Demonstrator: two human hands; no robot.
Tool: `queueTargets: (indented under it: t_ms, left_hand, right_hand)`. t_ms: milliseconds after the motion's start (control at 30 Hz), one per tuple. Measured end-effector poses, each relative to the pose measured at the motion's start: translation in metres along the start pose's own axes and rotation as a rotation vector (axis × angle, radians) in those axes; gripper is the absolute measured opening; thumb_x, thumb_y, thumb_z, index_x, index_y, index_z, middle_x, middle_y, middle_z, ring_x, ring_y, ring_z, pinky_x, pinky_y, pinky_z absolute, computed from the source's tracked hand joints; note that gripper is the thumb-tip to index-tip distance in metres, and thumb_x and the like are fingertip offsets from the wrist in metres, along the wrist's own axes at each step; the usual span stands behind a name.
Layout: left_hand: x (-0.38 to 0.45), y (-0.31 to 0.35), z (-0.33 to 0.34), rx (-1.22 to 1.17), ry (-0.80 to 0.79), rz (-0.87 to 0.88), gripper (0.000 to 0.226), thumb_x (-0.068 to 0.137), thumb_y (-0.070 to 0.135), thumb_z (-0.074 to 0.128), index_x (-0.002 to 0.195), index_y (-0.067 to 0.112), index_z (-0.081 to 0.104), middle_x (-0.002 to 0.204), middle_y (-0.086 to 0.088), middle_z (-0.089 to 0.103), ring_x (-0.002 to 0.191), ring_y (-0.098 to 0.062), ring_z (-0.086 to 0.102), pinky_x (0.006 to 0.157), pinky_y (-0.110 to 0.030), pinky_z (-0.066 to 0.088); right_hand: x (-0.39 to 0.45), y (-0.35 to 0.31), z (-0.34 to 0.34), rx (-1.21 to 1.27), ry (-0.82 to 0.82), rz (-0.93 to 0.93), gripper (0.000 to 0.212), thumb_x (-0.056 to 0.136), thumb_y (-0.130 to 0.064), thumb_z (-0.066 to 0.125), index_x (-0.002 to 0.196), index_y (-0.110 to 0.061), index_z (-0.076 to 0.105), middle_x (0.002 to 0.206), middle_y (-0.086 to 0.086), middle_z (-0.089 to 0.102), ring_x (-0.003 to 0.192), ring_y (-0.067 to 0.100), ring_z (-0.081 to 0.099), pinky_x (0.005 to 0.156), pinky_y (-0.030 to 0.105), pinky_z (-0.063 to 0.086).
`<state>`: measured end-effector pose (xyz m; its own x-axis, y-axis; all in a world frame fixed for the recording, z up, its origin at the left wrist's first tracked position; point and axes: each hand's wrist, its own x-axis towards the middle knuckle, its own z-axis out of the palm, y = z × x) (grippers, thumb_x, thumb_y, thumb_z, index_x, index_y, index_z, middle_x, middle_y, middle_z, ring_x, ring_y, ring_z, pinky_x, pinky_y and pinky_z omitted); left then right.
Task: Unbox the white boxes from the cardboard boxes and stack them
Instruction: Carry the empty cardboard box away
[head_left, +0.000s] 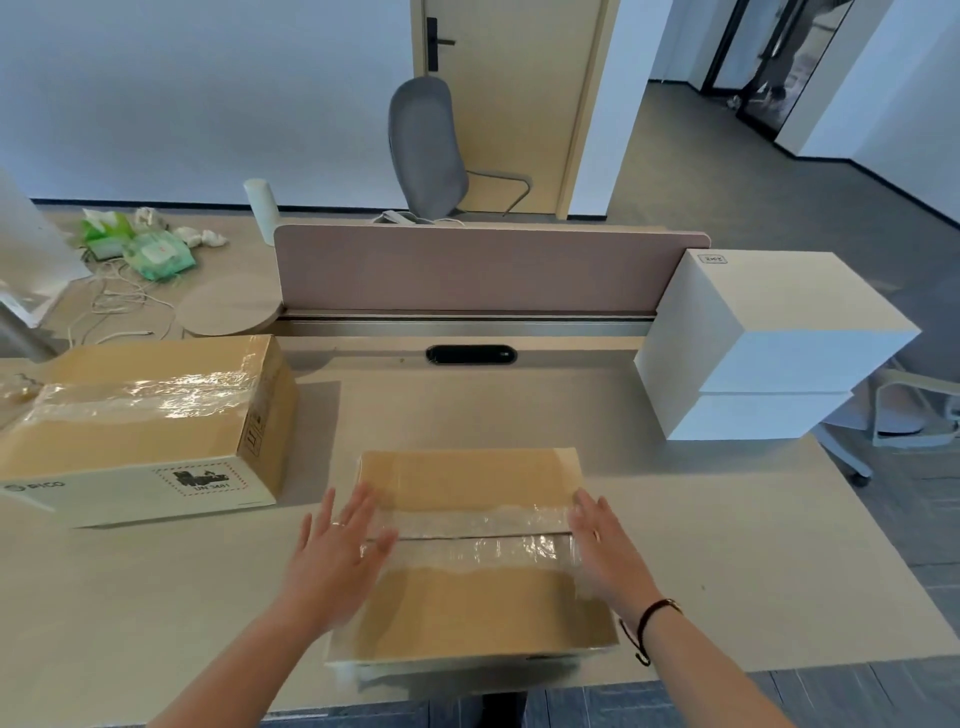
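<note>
A taped cardboard box (467, 608) lies flat on the desk right in front of me, its top seam covered with clear tape. My left hand (335, 551) is spread with straight fingers at the box's left edge, over the seam. My right hand (605, 540) is flat with straight fingers at the right edge of the same seam. A second, larger taped cardboard box (150, 421) stands at the left of the desk. Two white boxes are stacked at the right: the upper white box (779, 317) sits skewed on the lower white box (748, 415).
A pink divider panel (483, 270) runs along the desk's back edge, with a black cable slot (470, 355) before it. A grey chair (426, 150) stands behind. Green packets (150, 254), cables and a round wooden disc (228, 310) lie at back left.
</note>
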<state>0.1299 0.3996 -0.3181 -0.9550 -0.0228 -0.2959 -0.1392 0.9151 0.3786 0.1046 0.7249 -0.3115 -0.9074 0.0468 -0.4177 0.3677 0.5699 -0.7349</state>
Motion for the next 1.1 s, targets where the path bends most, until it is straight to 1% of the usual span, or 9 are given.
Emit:
queueTargets:
  t_ms: [67, 167, 200, 267, 400, 700, 900, 967, 1100]
  left_hand:
    - [-0.003, 0.013, 0.009, 0.253, 0.039, 0.065, 0.072, 0.094, 0.071, 0.006, 0.156, 0.038, -0.008, 0.161, 0.009, -0.019, 0.149, -0.025, -0.025, 0.117, -0.046, -0.023]
    - [-0.011, 0.043, 0.024, 0.352, 0.041, 0.206, 0.075, 0.097, 0.07, 0.007, 0.157, 0.026, 0.018, 0.165, -0.001, 0.01, 0.151, -0.032, 0.0, 0.117, -0.048, -0.012]
    - [-0.011, 0.054, 0.029, 0.352, 0.039, 0.25, 0.077, 0.096, 0.069, 0.001, 0.157, 0.025, 0.016, 0.165, 0.0, 0.008, 0.151, -0.03, 0.0, 0.118, -0.046, -0.011]
    - [-0.011, 0.07, 0.041, 0.337, 0.021, 0.314, 0.075, 0.091, 0.06, -0.017, 0.156, 0.024, -0.011, 0.162, 0.003, -0.018, 0.149, -0.025, -0.021, 0.121, -0.042, -0.016]
    - [-0.009, 0.079, 0.051, 0.288, -0.032, 0.287, 0.078, 0.083, 0.056, -0.025, 0.154, 0.023, -0.022, 0.161, 0.005, -0.028, 0.146, -0.017, -0.032, 0.12, -0.04, -0.017]
    - [-0.004, 0.077, 0.054, 0.282, -0.096, 0.255, 0.069, 0.092, 0.055, -0.016, 0.154, 0.025, -0.02, 0.16, 0.007, -0.028, 0.146, -0.014, -0.031, 0.122, -0.04, -0.015]
    - [-0.006, 0.078, 0.05, 0.259, -0.101, 0.248, 0.076, 0.088, 0.059, -0.019, 0.155, 0.025, -0.018, 0.162, 0.009, -0.025, 0.146, -0.013, -0.03, 0.122, -0.037, -0.015]
    - [-0.007, 0.074, 0.046, 0.259, -0.085, 0.247, 0.07, 0.094, 0.059, -0.009, 0.156, 0.027, -0.018, 0.163, 0.009, -0.023, 0.147, -0.012, -0.029, 0.124, -0.039, -0.011]
    - [-0.004, 0.056, 0.031, 0.164, 0.033, 0.164, 0.075, 0.096, 0.068, 0.014, 0.156, 0.034, -0.017, 0.16, 0.014, -0.026, 0.147, -0.011, -0.028, 0.124, -0.04, -0.009]
  right_hand:
    - [-0.002, -0.007, 0.008, -0.38, 0.079, -0.115, 0.059, 0.103, -0.055, 0.027, 0.157, -0.033, 0.019, 0.167, -0.008, -0.001, 0.154, 0.015, -0.002, 0.125, 0.039, 0.007]
    - [-0.014, -0.03, 0.035, -0.702, 0.053, -0.404, 0.062, 0.104, -0.053, 0.018, 0.159, -0.029, 0.001, 0.163, -0.012, -0.018, 0.151, 0.013, -0.018, 0.123, 0.039, -0.009]
    - [-0.017, -0.037, 0.047, -0.746, 0.008, -0.467, 0.062, 0.104, -0.051, 0.016, 0.159, -0.028, -0.002, 0.162, -0.011, -0.021, 0.15, 0.013, -0.02, 0.123, 0.039, -0.011]
    - [-0.02, -0.045, 0.067, -0.813, -0.067, -0.53, 0.06, 0.105, -0.048, 0.01, 0.159, -0.028, -0.006, 0.161, -0.012, -0.022, 0.15, 0.012, -0.021, 0.124, 0.04, -0.01]
    - [-0.015, -0.034, 0.082, -0.754, -0.093, -0.456, 0.074, 0.092, -0.055, -0.013, 0.159, -0.027, -0.004, 0.166, -0.012, -0.011, 0.15, 0.006, -0.018, 0.123, 0.035, -0.011]
    - [-0.006, -0.025, 0.086, -0.716, -0.157, -0.42, 0.073, 0.089, -0.054, -0.014, 0.158, -0.029, -0.008, 0.162, -0.015, -0.02, 0.148, 0.003, -0.022, 0.121, 0.029, -0.014]
    - [-0.007, -0.029, 0.081, -0.717, -0.171, -0.417, 0.064, 0.101, -0.056, 0.001, 0.159, -0.029, -0.005, 0.161, -0.016, -0.019, 0.148, 0.003, -0.022, 0.125, 0.036, -0.009]
    - [-0.008, -0.033, 0.074, -0.699, -0.167, -0.422, 0.072, 0.095, -0.063, 0.001, 0.159, -0.031, -0.002, 0.161, -0.018, -0.016, 0.148, 0.002, -0.02, 0.124, 0.037, -0.011]
    - [0.001, -0.029, 0.045, -0.688, -0.012, -0.381, 0.073, 0.1, -0.063, 0.026, 0.159, -0.03, -0.001, 0.163, -0.014, -0.015, 0.151, 0.008, -0.016, 0.121, 0.037, -0.014]
